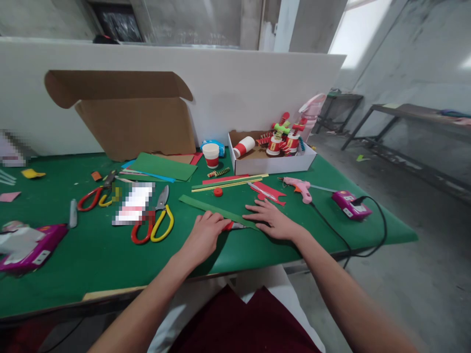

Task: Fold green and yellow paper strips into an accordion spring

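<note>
A long green paper strip lies slantwise on the green table in front of me. My left hand rests at its near edge, with the fingers closed together beside a small red paper piece with a pale tip; what the fingers hold, if anything, is hidden. My right hand lies with fingers spread, the fingertips on or beside the strip's right end. Beyond the strip are a small red roll, yellow and green strips and a red cut paper piece.
Scissors lie left of my hands, with another pair farther left. A pink glue gun with a cord is right. Behind stand a paper cup and a white box holding crafted cup figures.
</note>
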`<action>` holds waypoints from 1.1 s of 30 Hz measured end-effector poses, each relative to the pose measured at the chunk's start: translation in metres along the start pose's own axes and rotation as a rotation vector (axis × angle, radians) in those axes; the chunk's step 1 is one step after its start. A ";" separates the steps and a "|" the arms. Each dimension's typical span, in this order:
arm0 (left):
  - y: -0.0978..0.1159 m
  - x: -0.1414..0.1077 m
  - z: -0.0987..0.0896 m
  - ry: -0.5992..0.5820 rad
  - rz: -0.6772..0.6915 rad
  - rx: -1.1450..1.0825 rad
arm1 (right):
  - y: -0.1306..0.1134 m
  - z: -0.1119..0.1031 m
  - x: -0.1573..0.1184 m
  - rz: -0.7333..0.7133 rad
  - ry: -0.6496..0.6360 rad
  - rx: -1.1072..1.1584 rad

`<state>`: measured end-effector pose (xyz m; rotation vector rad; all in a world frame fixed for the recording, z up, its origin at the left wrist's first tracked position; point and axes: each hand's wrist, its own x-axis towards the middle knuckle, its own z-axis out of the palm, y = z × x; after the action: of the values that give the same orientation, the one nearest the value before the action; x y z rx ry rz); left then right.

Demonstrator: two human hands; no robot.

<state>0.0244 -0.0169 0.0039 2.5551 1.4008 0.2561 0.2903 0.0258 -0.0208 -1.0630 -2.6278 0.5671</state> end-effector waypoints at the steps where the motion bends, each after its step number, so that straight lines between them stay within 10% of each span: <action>1: 0.000 0.000 0.000 -0.001 -0.002 -0.005 | 0.001 0.000 0.000 -0.001 -0.001 0.000; 33: 0.011 -0.003 0.000 0.015 -0.017 -0.026 | 0.003 -0.002 0.003 0.013 -0.034 0.011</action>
<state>0.0312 -0.0250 0.0068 2.5244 1.4139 0.2901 0.2907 0.0300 -0.0205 -1.0769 -2.6459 0.6066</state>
